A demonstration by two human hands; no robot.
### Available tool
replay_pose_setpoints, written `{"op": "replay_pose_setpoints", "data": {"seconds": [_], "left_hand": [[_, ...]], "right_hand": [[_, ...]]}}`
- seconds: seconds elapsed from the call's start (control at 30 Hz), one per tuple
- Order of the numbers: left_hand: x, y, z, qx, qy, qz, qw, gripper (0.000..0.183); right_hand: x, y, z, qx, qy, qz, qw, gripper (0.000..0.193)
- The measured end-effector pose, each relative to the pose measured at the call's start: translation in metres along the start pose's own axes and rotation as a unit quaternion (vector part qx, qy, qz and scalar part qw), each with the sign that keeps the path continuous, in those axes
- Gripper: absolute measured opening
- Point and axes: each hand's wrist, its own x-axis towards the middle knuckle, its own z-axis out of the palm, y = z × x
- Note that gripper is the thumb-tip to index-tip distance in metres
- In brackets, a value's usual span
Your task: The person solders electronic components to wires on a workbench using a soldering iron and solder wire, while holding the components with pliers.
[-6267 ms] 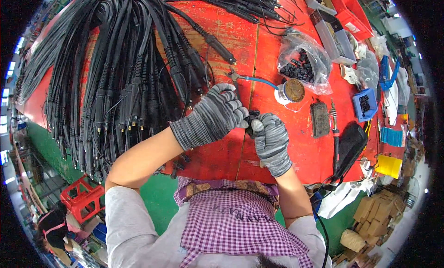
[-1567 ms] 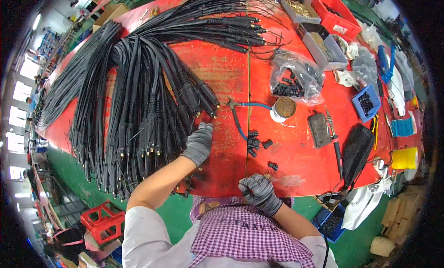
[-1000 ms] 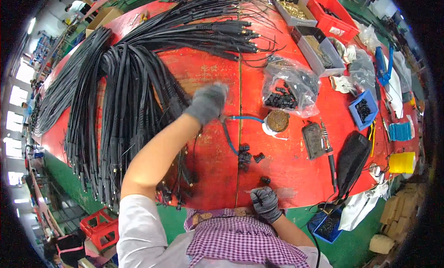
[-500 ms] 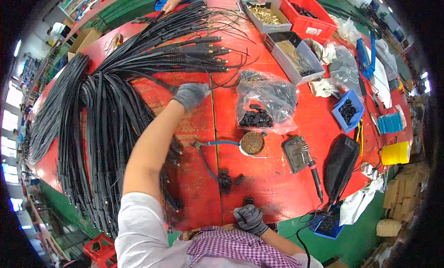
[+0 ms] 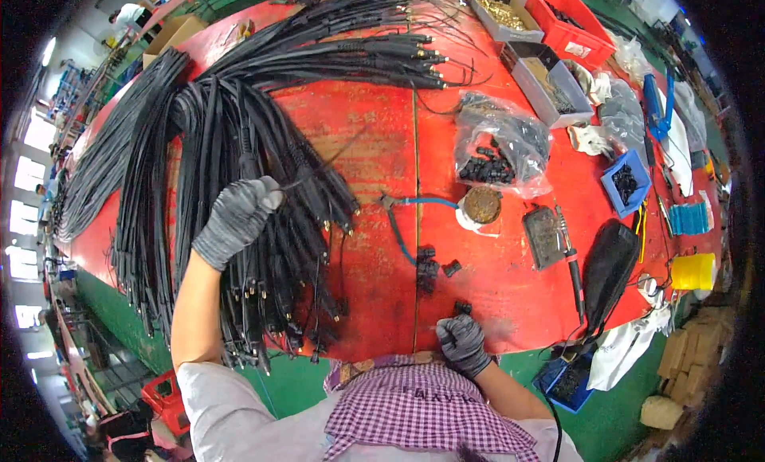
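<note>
My left hand (image 5: 237,220), in a grey glove, is closed on a thin black cable (image 5: 323,164) that runs up and to the right from my fingers. It hovers over a big fan of black cables with gold tips (image 5: 199,167) on the red table (image 5: 358,119). My right hand (image 5: 462,344), also gloved, is curled shut at the table's front edge; nothing shows in it. A small black connector (image 5: 462,307) lies just beyond its knuckles, and a few more connectors (image 5: 429,264) sit a little farther out.
A clear bag of black parts (image 5: 500,147), a blue cable (image 5: 416,202) and a round brass pad (image 5: 480,205) lie mid-table. A soldering iron (image 5: 570,259), black pouch (image 5: 610,263) and blue bin (image 5: 625,183) are right. Grey tray (image 5: 542,76) and red bin (image 5: 570,20) stand far right.
My left hand has come back from the far middle of the table to the cable fan on the left, drawing one cable with it. My right hand stays at the front edge.
</note>
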Motion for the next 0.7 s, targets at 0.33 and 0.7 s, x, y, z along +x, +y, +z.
{"op": "replay_pose_setpoints", "data": {"seconds": [0.33, 0.7], "left_hand": [[-0.024, 0.053, 0.048, -0.059, -0.062, 0.116, 0.99, 0.009], [-0.017, 0.094, 0.078, -0.149, -0.054, 0.038, 0.987, 0.024]], "right_hand": [[0.02, -0.008, -0.013, 0.037, -0.023, 0.033, 0.999, 0.008], [0.109, 0.006, -0.028, -0.171, -0.064, 0.048, 0.982, 0.025]]}}
